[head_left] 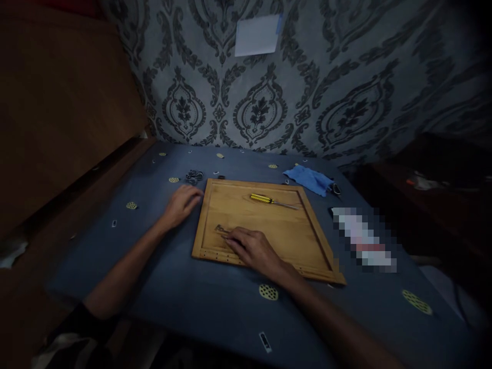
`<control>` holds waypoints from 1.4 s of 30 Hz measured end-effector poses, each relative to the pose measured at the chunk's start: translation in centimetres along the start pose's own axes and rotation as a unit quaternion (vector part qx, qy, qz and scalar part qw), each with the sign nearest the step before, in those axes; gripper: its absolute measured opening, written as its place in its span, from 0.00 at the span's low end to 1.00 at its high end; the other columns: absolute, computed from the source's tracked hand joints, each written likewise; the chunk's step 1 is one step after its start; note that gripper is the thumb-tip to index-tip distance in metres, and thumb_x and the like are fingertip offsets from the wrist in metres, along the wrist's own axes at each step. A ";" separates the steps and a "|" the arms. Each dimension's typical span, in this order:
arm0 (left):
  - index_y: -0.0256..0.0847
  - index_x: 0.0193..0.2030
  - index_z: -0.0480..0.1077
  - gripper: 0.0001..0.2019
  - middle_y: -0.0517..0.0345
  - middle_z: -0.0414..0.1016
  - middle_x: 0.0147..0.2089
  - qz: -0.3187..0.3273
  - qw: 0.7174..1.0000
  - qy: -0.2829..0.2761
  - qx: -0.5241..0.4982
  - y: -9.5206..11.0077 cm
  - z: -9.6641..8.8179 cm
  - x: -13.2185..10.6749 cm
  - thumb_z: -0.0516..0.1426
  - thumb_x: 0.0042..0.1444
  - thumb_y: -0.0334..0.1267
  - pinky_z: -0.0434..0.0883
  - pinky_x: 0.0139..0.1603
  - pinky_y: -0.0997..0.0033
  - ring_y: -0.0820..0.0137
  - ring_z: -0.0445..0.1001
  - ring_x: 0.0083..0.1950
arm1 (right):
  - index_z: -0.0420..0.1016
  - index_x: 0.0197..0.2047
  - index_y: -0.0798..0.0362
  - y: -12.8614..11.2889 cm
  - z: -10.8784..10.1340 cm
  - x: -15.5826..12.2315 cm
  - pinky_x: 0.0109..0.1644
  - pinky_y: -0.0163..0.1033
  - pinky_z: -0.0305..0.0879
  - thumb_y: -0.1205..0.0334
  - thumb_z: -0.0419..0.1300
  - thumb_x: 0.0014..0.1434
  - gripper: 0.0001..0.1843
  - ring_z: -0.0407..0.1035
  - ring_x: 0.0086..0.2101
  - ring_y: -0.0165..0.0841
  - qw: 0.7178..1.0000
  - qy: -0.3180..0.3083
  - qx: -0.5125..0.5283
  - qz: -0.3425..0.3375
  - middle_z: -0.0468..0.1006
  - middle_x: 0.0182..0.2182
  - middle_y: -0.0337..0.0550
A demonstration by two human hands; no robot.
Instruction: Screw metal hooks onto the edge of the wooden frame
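A framed wooden panel (pixel 277 230), like a cabinet door, lies flat with small holes along its near edge. My right hand (pixel 251 248) is over its near left part, thumb and fingers drawn together in a pinch. Right at those fingertips lie small metal pieces (pixel 220 228), possibly screws; whether one is between the fingers I cannot make out. Beside the panel's upper left edge rests my left hand (pixel 182 205), fingers loosely bent and apart from the thumb, tips close to the frame. A yellow-and-black screwdriver (pixel 263 198) lies on the panel's far part, shaft pointing right.
The panel is on a table with a dark blue patterned cover (pixel 172 292). Behind it sit a dark striped bundle (pixel 194 177) and a blue cloth (pixel 309 178). A blurred-out item (pixel 363 241) lies at the right. Wooden furniture (pixel 65 107) stands left; a patterned wall (pixel 215 87) closes the back.
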State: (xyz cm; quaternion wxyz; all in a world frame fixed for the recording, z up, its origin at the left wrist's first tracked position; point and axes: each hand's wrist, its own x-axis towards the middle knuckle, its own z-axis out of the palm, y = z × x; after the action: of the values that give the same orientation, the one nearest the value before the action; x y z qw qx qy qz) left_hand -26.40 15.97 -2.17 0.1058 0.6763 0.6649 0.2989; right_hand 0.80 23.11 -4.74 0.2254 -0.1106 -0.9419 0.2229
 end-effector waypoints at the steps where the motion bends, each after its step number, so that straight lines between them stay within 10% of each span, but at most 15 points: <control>1: 0.38 0.57 0.68 0.18 0.47 0.70 0.58 -0.010 0.999 0.021 0.023 -1.0 -0.3 0.1 0.55 0.66 0.46 0.69 0.62 0.46 0.59 0.70 0.60 | 0.76 0.40 0.53 0.0 0.0 0.0 0.38 0.34 0.67 0.61 0.53 0.71 0.12 0.75 0.33 0.31 1.000 -0.001 0.006 0.003 0.80 0.32 0.43; 10: 0.38 0.56 0.69 0.18 0.47 0.71 0.59 0.008 0.992 -0.020 0.126 -5.4 -1.1 -0.3 0.57 0.64 0.45 0.71 0.62 0.47 0.59 0.71 0.60 | 0.76 0.41 0.53 -0.2 -0.3 0.2 0.39 0.35 0.68 0.62 0.53 0.70 0.11 0.76 0.35 0.33 0.999 -0.005 0.031 0.018 0.80 0.34 0.44; 42: 0.38 0.55 0.69 0.17 0.47 0.70 0.59 0.008 0.989 0.027 0.142 -6.7 -1.7 -0.6 0.57 0.64 0.44 0.71 0.61 0.48 0.59 0.71 0.60 | 0.76 0.39 0.54 -0.2 -0.3 0.2 0.38 0.35 0.65 0.64 0.55 0.69 0.09 0.74 0.34 0.32 0.998 -0.003 0.048 0.037 0.80 0.33 0.43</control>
State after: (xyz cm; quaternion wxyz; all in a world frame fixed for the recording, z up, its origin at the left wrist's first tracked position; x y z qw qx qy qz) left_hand -32.86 15.57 -4.62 -0.0117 0.6814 0.6979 0.2201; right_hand 0.77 23.10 -4.29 0.2192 -0.1339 -0.9262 0.2760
